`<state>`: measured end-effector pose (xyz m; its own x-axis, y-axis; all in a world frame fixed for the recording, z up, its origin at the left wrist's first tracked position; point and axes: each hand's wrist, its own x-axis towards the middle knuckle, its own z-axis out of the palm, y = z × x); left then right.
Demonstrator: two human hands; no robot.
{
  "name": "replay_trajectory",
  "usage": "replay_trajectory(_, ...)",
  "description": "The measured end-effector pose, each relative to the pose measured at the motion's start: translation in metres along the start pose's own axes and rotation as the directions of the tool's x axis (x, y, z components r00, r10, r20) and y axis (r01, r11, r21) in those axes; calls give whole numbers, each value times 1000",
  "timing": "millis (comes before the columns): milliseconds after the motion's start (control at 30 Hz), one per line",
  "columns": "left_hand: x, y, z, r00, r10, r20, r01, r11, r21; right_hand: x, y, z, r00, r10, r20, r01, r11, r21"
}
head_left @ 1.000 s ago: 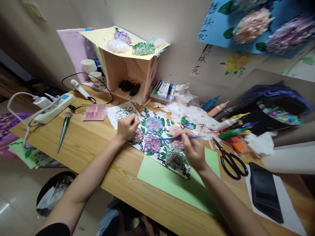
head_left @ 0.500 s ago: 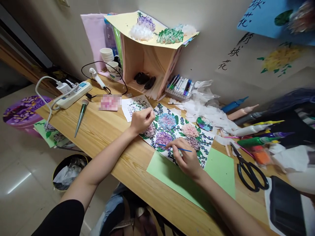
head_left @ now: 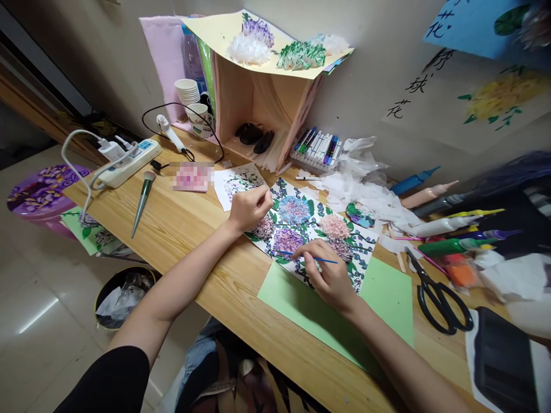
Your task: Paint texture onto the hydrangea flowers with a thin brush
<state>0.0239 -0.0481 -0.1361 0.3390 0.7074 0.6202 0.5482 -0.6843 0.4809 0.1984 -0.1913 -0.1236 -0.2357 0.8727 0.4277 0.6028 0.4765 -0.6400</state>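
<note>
A thin blue paintbrush (head_left: 325, 260) is pinched in my right hand (head_left: 329, 275), its tip pointing left over a purple flower cluster (head_left: 289, 242). That cluster belongs to a white sheet (head_left: 321, 211) covered with coloured flower heads and green leaves. My left hand (head_left: 249, 207) is closed in a fist at the sheet's left edge, and nothing shows sticking out of it. Part of the sheet is covered by both hands. Under its lower right side lies a larger green paper (head_left: 390, 292). Beyond the sheet's far right edge is a small paint-smeared palette (head_left: 360, 214).
Black scissors (head_left: 439, 298) and a dark flat object (head_left: 501, 361) lie at right, near several paint bottles (head_left: 456, 245). Crumpled white tissue (head_left: 359, 180) and a marker box (head_left: 316, 150) sit behind. At left are a power strip (head_left: 133, 163) and a makeup brush (head_left: 143, 201).
The whole view has shifted slightly. Both hands keep nearly the same place on the sheet, and the paintbrush still points at the purple cluster.
</note>
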Motion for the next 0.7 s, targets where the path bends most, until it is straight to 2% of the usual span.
replay_trajectory(367, 0, -1, 1, 1000, 20, -13, -20, 1000, 6, 0, -1, 0, 999, -41, -13, 41, 999, -12)
replay_trajectory(700, -1, 2, 3, 999, 27, 33, -27, 1000, 11, 1, -3, 2, 996, -93, -4, 92, 995, -44)
